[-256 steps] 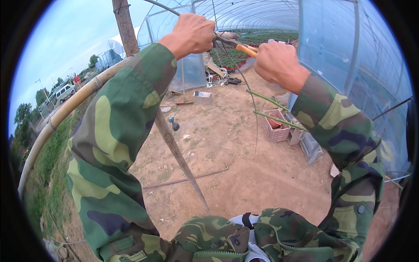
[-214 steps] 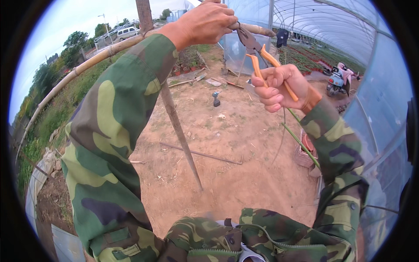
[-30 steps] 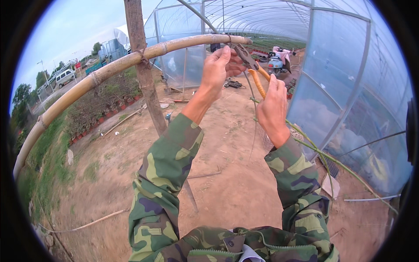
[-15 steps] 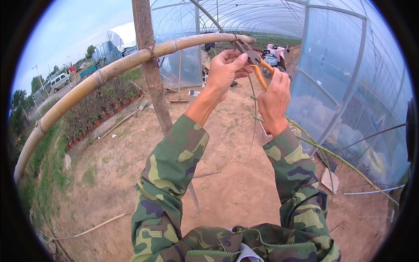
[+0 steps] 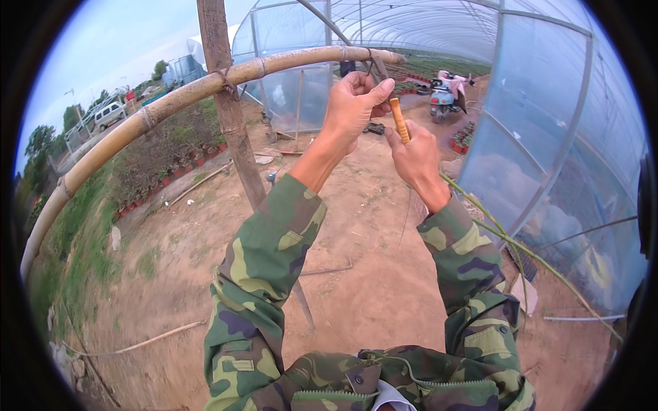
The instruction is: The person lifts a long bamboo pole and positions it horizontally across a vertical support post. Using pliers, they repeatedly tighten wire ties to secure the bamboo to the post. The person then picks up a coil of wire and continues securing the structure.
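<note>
Both my hands are raised at the far end of a curved bamboo pole (image 5: pixel 260 67). My right hand (image 5: pixel 417 156) is closed around the orange handles of a pair of pliers (image 5: pixel 399 122). The dark jaws point up and left, close to a thin wire (image 5: pixel 371 55) around the pole. My left hand (image 5: pixel 353 104) is closed in a pinch beside the jaws and partly covers them. What lies between its fingertips is hidden. A grey rod (image 5: pixel 327 22) slants down from above to the pole near the wire.
An upright wooden post (image 5: pixel 234 127) crosses the bamboo, bound with wire (image 5: pixel 226 81). Plastic greenhouse panels (image 5: pixel 528 89) stand ahead and right. Green stalks (image 5: pixel 541 257) slant across the lower right. A scooter (image 5: pixel 444 96) is parked near the entrance, and potted plants (image 5: pixel 164 161) line the left.
The pliers have turned: their two spread handles now appear lined up as one. My right hand has shifted slightly left and down. My left hand stays pinched beside the jaws.
</note>
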`<state>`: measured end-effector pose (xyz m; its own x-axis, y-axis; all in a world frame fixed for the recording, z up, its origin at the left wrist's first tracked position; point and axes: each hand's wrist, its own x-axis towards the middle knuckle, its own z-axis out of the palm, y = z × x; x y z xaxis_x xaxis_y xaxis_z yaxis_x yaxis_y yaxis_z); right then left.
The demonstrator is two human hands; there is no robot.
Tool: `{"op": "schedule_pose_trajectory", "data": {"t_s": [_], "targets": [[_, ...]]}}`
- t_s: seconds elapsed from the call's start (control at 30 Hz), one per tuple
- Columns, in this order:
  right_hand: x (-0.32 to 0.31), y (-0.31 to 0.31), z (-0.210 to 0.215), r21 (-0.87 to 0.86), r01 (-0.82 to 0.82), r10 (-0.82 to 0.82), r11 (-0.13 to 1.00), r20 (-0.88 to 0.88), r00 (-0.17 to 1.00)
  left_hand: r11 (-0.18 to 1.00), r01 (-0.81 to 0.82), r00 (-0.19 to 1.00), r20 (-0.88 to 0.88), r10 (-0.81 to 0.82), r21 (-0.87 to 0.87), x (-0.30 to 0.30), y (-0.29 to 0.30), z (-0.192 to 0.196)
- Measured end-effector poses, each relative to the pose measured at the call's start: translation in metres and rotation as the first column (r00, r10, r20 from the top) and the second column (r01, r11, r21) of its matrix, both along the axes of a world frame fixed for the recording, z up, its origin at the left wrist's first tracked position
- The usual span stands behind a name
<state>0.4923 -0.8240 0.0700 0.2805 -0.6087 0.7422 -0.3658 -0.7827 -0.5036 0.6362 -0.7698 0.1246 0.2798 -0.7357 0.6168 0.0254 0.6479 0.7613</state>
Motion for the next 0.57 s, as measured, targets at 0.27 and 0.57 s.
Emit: {"op": "schedule_pose_trajectory", "data": {"t_s": [0.27,0.57], "targets": [[0.002,0.002,-0.002,0.474,-0.665,0.589,0.577,0.323,0.741,0.928,-0.352,0.931,0.147,0.334,0.12,-0.001,0.028,0.004],[-0.004,0.017,-0.005,0.475,-0.857,0.711,0.202,0.53,0.461,0.045,-0.244,-0.586,0.185,0.789,-0.969,-0.026,0.13,0.067]]}}
